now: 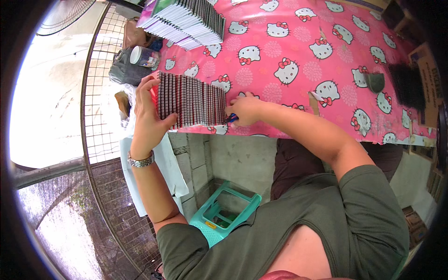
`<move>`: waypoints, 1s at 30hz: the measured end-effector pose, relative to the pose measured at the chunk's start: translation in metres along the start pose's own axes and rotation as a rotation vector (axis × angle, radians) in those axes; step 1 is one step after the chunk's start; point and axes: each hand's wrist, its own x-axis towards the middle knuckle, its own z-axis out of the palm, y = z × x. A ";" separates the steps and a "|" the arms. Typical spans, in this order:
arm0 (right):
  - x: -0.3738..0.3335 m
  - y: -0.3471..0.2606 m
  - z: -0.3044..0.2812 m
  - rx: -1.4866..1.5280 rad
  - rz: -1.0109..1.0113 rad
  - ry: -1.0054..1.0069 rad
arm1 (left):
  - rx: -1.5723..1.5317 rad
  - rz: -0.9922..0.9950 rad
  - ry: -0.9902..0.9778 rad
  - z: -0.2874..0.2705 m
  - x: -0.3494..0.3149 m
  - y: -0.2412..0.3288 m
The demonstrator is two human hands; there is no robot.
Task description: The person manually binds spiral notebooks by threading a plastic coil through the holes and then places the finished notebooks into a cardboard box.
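A row of wire-bound notebooks (pixel 193 100) stands packed together near the front left edge of the table, bound edges facing up. My left hand (pixel 148 105) is closed round its left end, with the thumb pressed on the near side and the fingers over a red cover. At the row's right end, my right hand (pixel 245 109) is closed on a small blue-and-black tool (pixel 232 118). The tool's tip lies against the last notebooks; most of it is hidden by my fingers, so its kind does not show.
A second notebook stack (pixel 186 23) stands farther back on the pink-covered table (pixel 263 60). Beside it are a white-lidded jar (pixel 144 57) and a dark bag (pixel 123 70). A dark bristly pile (pixel 406 86) and a cardboard box (pixel 428 84) line the right. Below is a teal stool (pixel 198 226).
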 end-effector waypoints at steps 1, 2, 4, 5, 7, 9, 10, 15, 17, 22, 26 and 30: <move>0.003 0.001 0.001 0.066 0.020 -0.028 | -0.017 -0.010 0.002 0.000 0.000 0.000; 0.006 0.003 0.002 0.133 0.041 -0.056 | -0.034 -0.018 0.003 0.000 0.001 0.000; 0.010 0.008 0.010 0.153 0.080 -0.134 | -0.060 -0.003 0.001 0.008 0.001 0.002; 0.009 0.012 0.014 0.163 0.099 -0.170 | -0.071 0.007 0.000 0.012 0.001 0.004; -0.001 0.010 0.009 0.009 0.021 -0.003 | -0.070 -0.025 -0.007 0.009 0.000 0.003; -0.012 0.010 0.010 -0.097 -0.037 0.116 | -0.068 -0.031 0.001 0.010 -0.003 0.002; -0.015 0.010 0.012 -0.122 -0.060 0.160 | -0.056 -0.018 0.008 0.009 -0.003 0.000; -0.007 0.007 0.014 -0.074 -0.038 0.115 | -0.052 -0.005 -0.002 0.006 -0.001 0.001; 0.005 0.002 0.002 0.116 0.120 -0.137 | -0.064 -0.031 -0.014 0.008 -0.003 0.002; 0.012 0.000 0.000 -0.080 0.057 -0.078 | -0.050 -0.019 -0.012 0.004 0.000 0.005; -0.007 0.002 0.012 -0.264 -0.077 0.167 | -0.050 -0.032 -0.009 0.005 -0.003 0.003; -0.006 0.002 0.012 -0.250 -0.061 0.158 | -0.027 -0.022 -0.012 0.003 0.000 0.005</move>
